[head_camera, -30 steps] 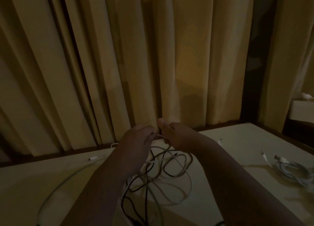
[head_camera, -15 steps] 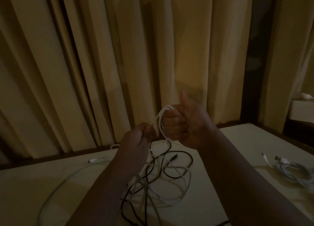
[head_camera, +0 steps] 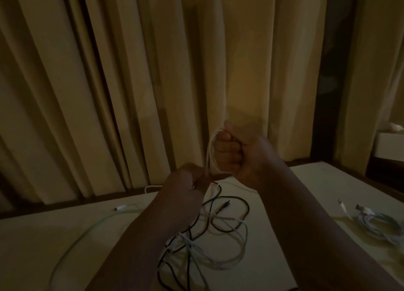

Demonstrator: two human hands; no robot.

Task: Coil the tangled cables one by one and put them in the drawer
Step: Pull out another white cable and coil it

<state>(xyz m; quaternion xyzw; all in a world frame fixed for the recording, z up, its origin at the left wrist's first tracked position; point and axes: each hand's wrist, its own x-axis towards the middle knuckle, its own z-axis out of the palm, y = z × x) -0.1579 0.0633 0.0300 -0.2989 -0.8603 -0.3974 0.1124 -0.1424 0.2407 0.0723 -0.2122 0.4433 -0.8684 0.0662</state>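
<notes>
One white cable (head_camera: 209, 153) is in work: my right hand (head_camera: 244, 155) is fisted round its loops, raised; my left hand (head_camera: 185, 185) pinches the strand just below-left. From there it drops into the tangle (head_camera: 209, 231) on the table (head_camera: 65, 229), so left feeds next, I judge.

Left hand (head_camera: 183, 182) and right hand (head_camera: 242, 153) bare; both forearms bare to the frame's edge.

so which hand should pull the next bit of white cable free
Probably the left hand: it pinches the white cable just above the tangle, while the right hand grips the loops.
</notes>
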